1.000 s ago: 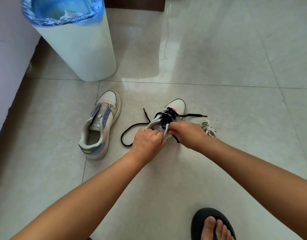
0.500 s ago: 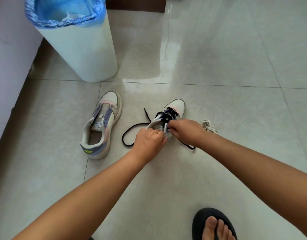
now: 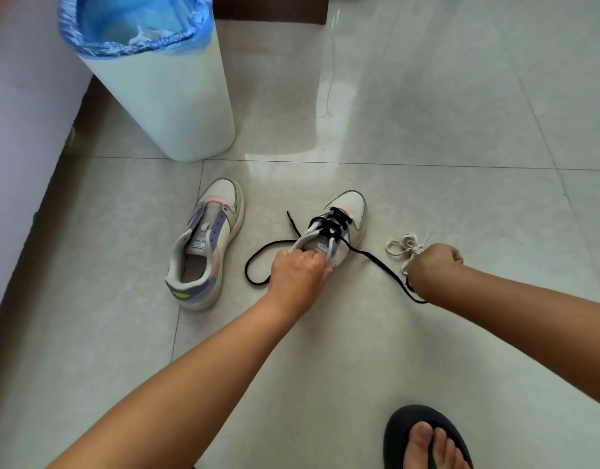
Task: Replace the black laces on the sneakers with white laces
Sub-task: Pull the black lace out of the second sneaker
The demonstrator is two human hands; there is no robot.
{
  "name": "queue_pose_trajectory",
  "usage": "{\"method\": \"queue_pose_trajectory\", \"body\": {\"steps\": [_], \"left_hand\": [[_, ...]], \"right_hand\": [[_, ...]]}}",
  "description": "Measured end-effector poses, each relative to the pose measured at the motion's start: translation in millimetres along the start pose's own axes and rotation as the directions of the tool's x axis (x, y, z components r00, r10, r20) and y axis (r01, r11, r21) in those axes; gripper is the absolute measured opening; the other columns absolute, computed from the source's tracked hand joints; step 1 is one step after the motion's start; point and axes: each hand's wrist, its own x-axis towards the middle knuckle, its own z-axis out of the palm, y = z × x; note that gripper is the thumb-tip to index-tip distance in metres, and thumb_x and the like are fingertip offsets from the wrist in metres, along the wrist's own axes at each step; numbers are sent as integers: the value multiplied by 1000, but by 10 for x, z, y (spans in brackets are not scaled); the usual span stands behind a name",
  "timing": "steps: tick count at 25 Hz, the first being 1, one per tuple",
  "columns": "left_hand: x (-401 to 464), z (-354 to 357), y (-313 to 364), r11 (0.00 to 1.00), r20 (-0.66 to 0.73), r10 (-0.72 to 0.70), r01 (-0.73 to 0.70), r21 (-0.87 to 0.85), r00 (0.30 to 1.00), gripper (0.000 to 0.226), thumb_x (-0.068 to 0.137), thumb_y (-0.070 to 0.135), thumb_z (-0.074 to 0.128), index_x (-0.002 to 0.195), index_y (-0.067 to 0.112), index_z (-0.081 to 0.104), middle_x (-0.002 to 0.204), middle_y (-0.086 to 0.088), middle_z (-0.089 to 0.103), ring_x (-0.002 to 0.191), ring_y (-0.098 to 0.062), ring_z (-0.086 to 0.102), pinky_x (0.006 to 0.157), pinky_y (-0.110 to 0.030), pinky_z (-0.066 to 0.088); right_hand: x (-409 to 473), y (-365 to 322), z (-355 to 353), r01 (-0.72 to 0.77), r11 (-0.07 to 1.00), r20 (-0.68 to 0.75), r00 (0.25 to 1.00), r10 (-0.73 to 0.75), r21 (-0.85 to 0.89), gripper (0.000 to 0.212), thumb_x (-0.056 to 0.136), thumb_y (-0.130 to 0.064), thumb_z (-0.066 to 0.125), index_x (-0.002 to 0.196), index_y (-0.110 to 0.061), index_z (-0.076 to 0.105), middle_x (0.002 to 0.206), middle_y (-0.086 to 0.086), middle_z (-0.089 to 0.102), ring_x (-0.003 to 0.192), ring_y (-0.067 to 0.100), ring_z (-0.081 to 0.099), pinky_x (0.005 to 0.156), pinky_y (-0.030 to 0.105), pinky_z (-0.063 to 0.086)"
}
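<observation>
A: What's biggest on the tiled floor (image 3: 427, 113)?

B: A white bin (image 3: 166, 106), blue bag (image 3: 136, 25) lining it; something pale lies inside, unclear what.

A: Sneakers?

B: The unlaced sneaker (image 3: 207, 245) left. The left hand (image 3: 298, 269) grips the laced sneaker (image 3: 351, 211) at its collar; the right hand (image 3: 433, 269), fisted, pulls its black lace (image 3: 379, 262) sideways.

A: White laces (image 3: 405, 247)?

B: Bundled beside that fist.

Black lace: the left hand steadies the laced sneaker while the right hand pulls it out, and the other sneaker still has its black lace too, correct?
Not quite. In the head view the other sneaker has no lace. The left hand does steady the laced sneaker while the right hand pulls the black lace.
</observation>
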Motion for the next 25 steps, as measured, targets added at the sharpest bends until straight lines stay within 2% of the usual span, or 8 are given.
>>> {"method": "queue_pose_trajectory", "body": {"steps": [3, 5, 7, 9, 11, 15, 22, 25], "left_hand": [[-27, -46, 88, 996, 4, -77, 77, -34, 997, 35, 51, 30, 90, 50, 14, 59, 45, 0, 55, 37, -19, 53, 41, -17, 32], [-87, -104, 228, 977, 75, -176, 184, -108, 981, 25, 75, 30, 76, 68, 9, 65, 63, -5, 64, 55, -22, 62, 46, -24, 39], [-126, -193, 317, 930, 107, -250, 270, -251, 962, 25, 92, 29, 51, 88, 8, 64, 86, -8, 65, 79, -26, 64, 60, -30, 45], [-102, -280, 281, 876, 39, -328, 319, -362, 944, 20, 89, 22, 51, 99, 8, 59, 98, -11, 60, 89, -29, 60, 66, -35, 46], [-28, -324, 186, 818, 148, -416, 441, -369, 897, 30, 86, 20, 55, 113, 9, 49, 113, -10, 51, 101, -28, 54, 73, -37, 42], [67, -308, 53, 747, 346, -509, 604, -277, 788, 44, 87, 30, 55, 121, 11, 36, 116, -7, 56, 107, -30, 55, 74, -37, 42], [-167, -365, -75, 690, 450, -514, 664, -289, 730, 36, 82, 34, 57, 102, 19, 32, 83, 3, 59, 84, -27, 59, 66, -33, 35], [-210, -293, -51, 636, 466, -501, 675, -374, 729, 30, 83, 32, 58, 98, 22, 34, 82, 7, 55, 86, -25, 58, 69, -32, 36]], "right_hand": [[72, 232, -66, 1, 927, -436, 882, 176, 376, 24, 93, -14, 45, 116, -17, 54, 115, 1, 61, 103, 23, 60, 73, 27, 44], [18, 280, -164, 159, 667, -535, 740, 408, 728, 28, 97, -18, 42, 124, -13, 46, 112, 9, 60, 100, 30, 57, 75, 35, 46], [-62, 118, -248, 346, 421, -498, 800, 334, 838, 44, 95, -26, 48, 136, -13, 36, 113, 12, 60, 102, 31, 57, 80, 35, 43], [-185, -176, -287, 455, 351, -533, 829, 170, 819, 53, 91, -32, 54, 137, -16, 33, 105, 7, 62, 101, 28, 58, 80, 32, 41], [-232, -411, -369, 500, 374, -574, 811, 115, 781, 52, 89, -35, 56, 132, -16, 34, 100, 3, 59, 98, 27, 59, 77, 34, 43], [-100, -583, -548, 415, 622, -632, 756, 170, 664, 39, 94, -32, 48, 123, -9, 35, 107, 10, 60, 97, 31, 59, 65, 33, 36], [-85, -284, -275, 425, 682, -673, 728, 132, 595, 28, 96, -34, 44, 112, -11, 42, 100, 10, 63, 91, 34, 60, 63, 35, 37], [-58, -342, -367, 503, 619, -689, 719, 89, 604, 30, 93, -34, 49, 115, -15, 41, 100, 7, 63, 90, 32, 60, 68, 37, 46]]}}
